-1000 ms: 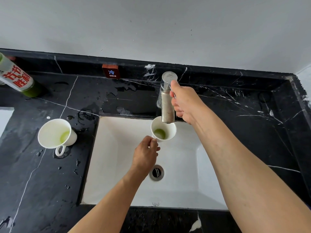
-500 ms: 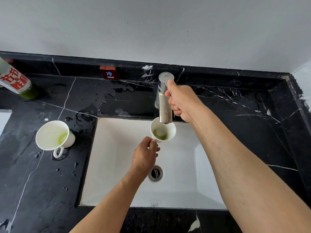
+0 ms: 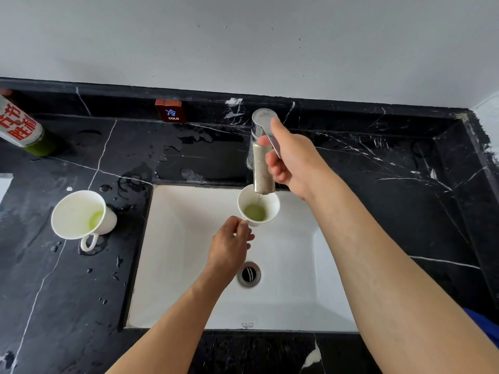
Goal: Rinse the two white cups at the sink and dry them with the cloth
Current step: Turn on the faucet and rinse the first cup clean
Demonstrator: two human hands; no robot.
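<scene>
My left hand (image 3: 229, 247) pinches the handle of a white cup (image 3: 258, 207) and holds it upright under the spout of the steel tap (image 3: 262, 168), over the white sink (image 3: 189, 265). Green liquid lies in the cup's bottom, and a thin trickle of water falls into it. My right hand (image 3: 291, 155) grips the tap's lever at the top. A second white cup (image 3: 78, 215) with a green residue stands on the wet black counter left of the sink, its handle toward me. No cloth is in view.
The drain (image 3: 248, 274) sits in the sink's middle. A green bottle with a red-lettered label (image 3: 21, 130) lies at the far left by the backsplash. A small "COLD" sign (image 3: 170, 111) leans on the backsplash. Water drops dot the black marble counter (image 3: 67, 306).
My right hand has shifted its grip on the tap lever, and a trickle of water now drops into the cup. The left hand and cup have stayed in place.
</scene>
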